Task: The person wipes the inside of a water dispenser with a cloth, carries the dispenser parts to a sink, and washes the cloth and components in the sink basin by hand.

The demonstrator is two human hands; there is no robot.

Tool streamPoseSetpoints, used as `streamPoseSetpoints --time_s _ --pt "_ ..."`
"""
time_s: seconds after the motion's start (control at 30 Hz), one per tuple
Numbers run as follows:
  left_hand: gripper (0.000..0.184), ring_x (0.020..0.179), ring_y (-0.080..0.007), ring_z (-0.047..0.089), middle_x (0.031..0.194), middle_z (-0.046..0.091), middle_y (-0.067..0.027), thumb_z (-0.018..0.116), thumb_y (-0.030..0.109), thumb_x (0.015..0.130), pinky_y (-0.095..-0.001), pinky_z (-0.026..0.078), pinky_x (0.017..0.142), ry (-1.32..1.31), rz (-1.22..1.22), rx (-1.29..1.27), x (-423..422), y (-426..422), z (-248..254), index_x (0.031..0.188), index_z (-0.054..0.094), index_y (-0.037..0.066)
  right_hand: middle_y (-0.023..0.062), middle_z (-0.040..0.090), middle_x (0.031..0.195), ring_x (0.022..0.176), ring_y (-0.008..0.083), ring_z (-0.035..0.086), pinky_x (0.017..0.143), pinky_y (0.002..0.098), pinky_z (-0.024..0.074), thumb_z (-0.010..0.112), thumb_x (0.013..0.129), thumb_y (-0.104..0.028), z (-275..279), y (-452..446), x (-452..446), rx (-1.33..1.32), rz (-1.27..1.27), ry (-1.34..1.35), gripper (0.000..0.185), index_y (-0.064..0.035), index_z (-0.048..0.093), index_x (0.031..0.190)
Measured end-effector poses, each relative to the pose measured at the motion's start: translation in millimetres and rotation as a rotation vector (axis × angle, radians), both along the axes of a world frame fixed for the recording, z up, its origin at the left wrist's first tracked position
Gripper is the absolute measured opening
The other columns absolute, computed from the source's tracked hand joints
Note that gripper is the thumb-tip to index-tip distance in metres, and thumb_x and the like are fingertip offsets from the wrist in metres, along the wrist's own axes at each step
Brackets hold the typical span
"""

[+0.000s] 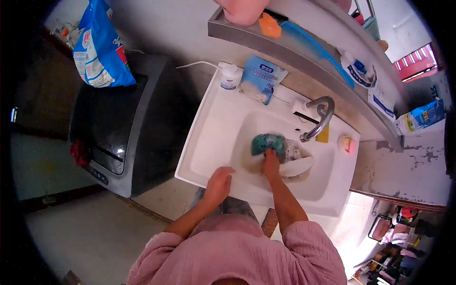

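A hand can pass along the sink's (pixel 202 140) left edge, a bare strip from the front corner back to the white jar (pixel 231 78) and blue packet (pixel 266 71), which block the back-left corner. Right of the back edge's middle, the curved faucet (pixel 325 122) overhangs the bowl. Across the front edge, room remains between left hand (pixel 220 184) and right hand (pixel 270 165).

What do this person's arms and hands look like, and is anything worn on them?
Loose, dusty-pink sleeves of crinkled fabric cover the upper arms, ending around the elbows. Below, the forearms are bare. The left hand and right hand show no gloves; no cables or printed markings are visible.
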State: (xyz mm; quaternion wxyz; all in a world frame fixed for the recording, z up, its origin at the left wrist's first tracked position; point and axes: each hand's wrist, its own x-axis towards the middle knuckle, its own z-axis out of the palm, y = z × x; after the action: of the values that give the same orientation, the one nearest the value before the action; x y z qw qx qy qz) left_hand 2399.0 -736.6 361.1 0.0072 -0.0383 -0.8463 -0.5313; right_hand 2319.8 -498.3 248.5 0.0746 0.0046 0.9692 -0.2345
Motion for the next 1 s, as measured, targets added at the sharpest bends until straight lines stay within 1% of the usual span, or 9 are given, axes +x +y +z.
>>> streamPoseSetpoints --time_s 0.07,0.17,0.27,0.33,0.4,0.5,0.67,0.87,1.0 --pt "0.023 0.100 -0.0379 0.057 0.106 0.060 -0.0185 0.053 -0.004 0.083 -0.0417 0.047 0.087 -0.019 0.018 0.015 1.8 3.9 1.8 0.104 0.059 0.003 0.0184 0.054 0.103 0.089 0.0392 0.058 0.074 0.0469 0.0492 0.065 0.069 -0.002 -27.8 4.9 -1.7 0.032 -0.172 0.056 0.038 -0.0057 0.051 0.105" --pt "0.023 0.096 -0.0305 0.059 0.103 0.060 -0.0150 0.055 -0.002 0.086 -0.0377 0.049 0.083 -0.030 0.004 0.063 0.4 16.0 -7.8 0.108 0.057 0.004 0.0115 0.056 0.094 0.079 0.0279 0.059 0.062 0.0408 0.0487 0.068 0.071 -0.004 -58.0 27.4 -6.7 -0.354 0.178 -0.013 0.039 -0.0060 0.053 0.107" --pt "0.026 0.096 -0.0294 0.060 0.104 0.060 -0.0156 0.057 0.011 0.088 -0.0366 0.048 0.083 -0.199 0.061 0.250 -23.8 44.2 -23.4 0.114 0.056 0.004 0.0039 0.054 0.088 0.075 0.0167 0.055 0.055 0.0318 0.0441 0.067 0.073 -0.004 79.2 10.1 -24.3 -0.846 -0.129 -0.485 0.038 -0.0080 0.055 0.109" --pt "0.034 0.095 -0.0293 0.059 0.106 0.060 -0.0166 0.058 0.022 0.089 -0.0368 0.048 0.082 -0.289 0.160 0.316 -47.6 70.6 -51.1 0.118 0.056 0.004 -0.0003 0.054 0.089 0.077 0.0142 0.050 0.058 0.0294 0.0437 0.065 0.073 -0.008 140.5 12.9 -26.5 -0.927 -0.120 -0.523 0.036 -0.0126 0.057 0.108" --pt "0.043 0.092 -0.0265 0.060 0.106 0.060 -0.0160 0.058 0.033 0.090 -0.0363 0.049 0.079 -0.293 0.288 0.281 -73.2 94.8 -92.6 0.121 0.054 0.004 -0.0015 0.054 0.091 0.080 0.0131 0.049 0.060 0.0289 0.0446 0.063 0.075 -0.011 172.2 21.4 -21.3 -1.043 -0.117 -0.522 0.035 -0.0147 0.057 0.109" --pt "0.047 0.091 -0.0250 0.060 0.109 0.060 -0.0160 0.057 0.042 0.089 -0.0378 0.051 0.073 -0.825 0.438 0.818 -91.9 110.3 -82.1 0.116 0.058 0.005 0.0012 0.056 0.095 0.086 0.0148 0.054 0.065 0.0321 0.0484 0.061 0.079 -0.013 181.6 38.6 -9.5 -1.259 -0.211 -0.439 0.032 -0.0133 0.057 0.111" --pt "0.038 0.093 -0.0246 0.060 0.106 0.060 -0.0148 0.067 0.044 0.081 -0.0388 0.051 0.069 -0.390 0.252 0.370 -79.3 152.1 -59.3 0.097 0.065 0.009 0.0049 0.057 0.105 0.097 0.0188 0.057 0.083 0.0415 0.0511 0.058 0.086 -0.024 118.5 52.1 9.5 -1.526 -0.776 -0.458 0.029 -0.0126 0.055 0.113" --pt "0.021 0.080 -0.0299 0.059 0.089 0.059 -0.0110 0.066 0.025 0.081 -0.0438 0.048 0.072 0.210 -0.067 -0.153 -30.7 205.2 23.5 0.090 0.063 0.007 0.0039 0.057 0.100 0.094 0.0185 0.057 0.083 0.0382 0.0505 0.058 0.088 -0.030 32.8 65.2 16.8 -1.857 -0.634 -0.493 0.027 -0.0132 0.055 0.109" --pt "0.017 0.097 -0.0318 0.057 0.098 0.060 -0.0117 0.065 0.028 0.079 -0.0447 0.048 0.079 0.117 -0.215 -0.283 -66.3 201.7 -84.2 0.085 0.065 0.012 0.0030 0.057 0.096 0.092 0.0185 0.057 0.082 0.0355 0.0504 0.058 0.089 -0.032 16.5 57.9 17.1 -1.775 -0.664 -0.428 0.025 -0.0133 0.055 0.106"
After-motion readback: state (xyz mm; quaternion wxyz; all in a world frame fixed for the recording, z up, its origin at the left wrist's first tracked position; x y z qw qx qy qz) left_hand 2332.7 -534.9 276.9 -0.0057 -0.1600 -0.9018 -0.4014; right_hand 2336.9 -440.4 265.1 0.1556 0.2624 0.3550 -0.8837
